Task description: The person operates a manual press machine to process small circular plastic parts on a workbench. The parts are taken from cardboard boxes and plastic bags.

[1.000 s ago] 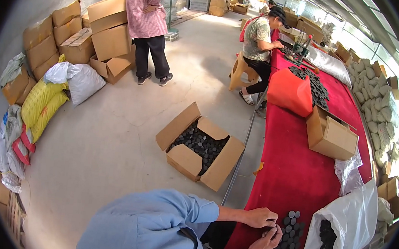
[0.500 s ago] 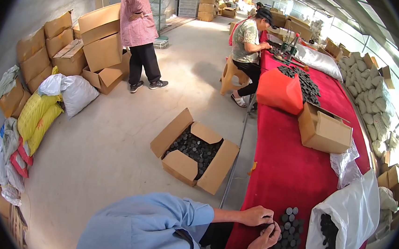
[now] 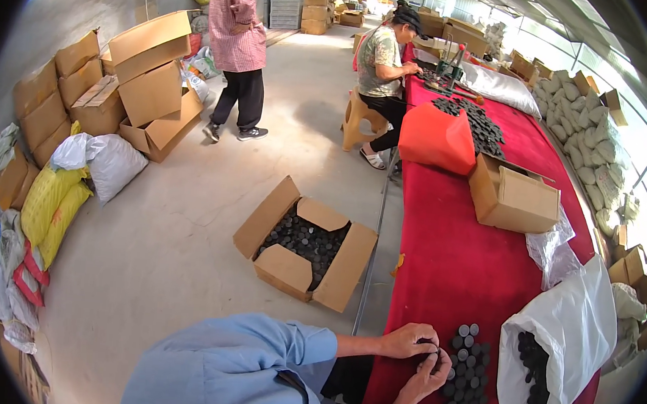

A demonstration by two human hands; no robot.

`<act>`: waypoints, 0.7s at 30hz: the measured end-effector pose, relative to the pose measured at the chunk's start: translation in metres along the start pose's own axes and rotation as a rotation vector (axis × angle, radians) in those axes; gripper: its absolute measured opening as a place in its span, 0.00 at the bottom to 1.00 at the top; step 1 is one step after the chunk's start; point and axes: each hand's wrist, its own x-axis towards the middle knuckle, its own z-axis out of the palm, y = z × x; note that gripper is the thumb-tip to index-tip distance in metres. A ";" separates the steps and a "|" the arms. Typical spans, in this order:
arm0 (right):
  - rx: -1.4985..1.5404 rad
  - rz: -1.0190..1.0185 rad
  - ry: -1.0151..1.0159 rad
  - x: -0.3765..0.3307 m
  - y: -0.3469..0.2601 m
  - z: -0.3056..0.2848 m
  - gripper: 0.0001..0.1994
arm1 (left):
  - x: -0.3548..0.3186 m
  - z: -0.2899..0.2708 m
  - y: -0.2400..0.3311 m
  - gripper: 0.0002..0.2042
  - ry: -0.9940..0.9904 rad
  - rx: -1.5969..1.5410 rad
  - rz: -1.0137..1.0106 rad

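My left hand (image 3: pixel 408 341) and my right hand (image 3: pixel 428 376) meet over the near edge of the red-covered table (image 3: pixel 438 287). Both have their fingers pinched together around a small black piece (image 3: pixel 426 342), mostly covered by the fingers. Just right of my hands, round black caps (image 3: pixel 469 377) lie in a loose cluster of rows, several showing greyer tops. Beyond them a white sack (image 3: pixel 567 335) lies on its side, its mouth open toward me with more black pieces (image 3: pixel 532 374) inside.
On the floor left of the table, an open carton (image 3: pixel 284 263) holds many black caps. Farther along the table are a carton (image 3: pixel 517 198), a red bag (image 3: pixel 438 141) and a black pile (image 3: pixel 481 127). A seated co-worker (image 3: pixel 384 62) works there; another person (image 3: pixel 237 24) stands by stacked cartons (image 3: pixel 150 90).
The whole view has shifted slightly, so most things sit a little farther left and up. My hands stay together at the small black piece. The standing person has stepped away from the cartons.
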 end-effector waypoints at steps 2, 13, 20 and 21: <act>0.020 0.007 0.005 0.000 0.000 0.001 0.08 | -0.001 0.000 -0.002 0.10 -0.022 0.005 -0.027; -0.060 -0.099 0.038 0.005 0.012 -0.005 0.07 | 0.002 0.003 -0.001 0.09 -0.042 0.050 -0.039; -0.037 0.001 -0.010 0.000 -0.009 -0.002 0.08 | 0.002 -0.003 0.005 0.09 -0.044 -0.008 -0.118; -0.012 -0.007 0.006 0.000 -0.009 0.000 0.08 | 0.003 -0.003 0.007 0.09 -0.037 -0.016 -0.121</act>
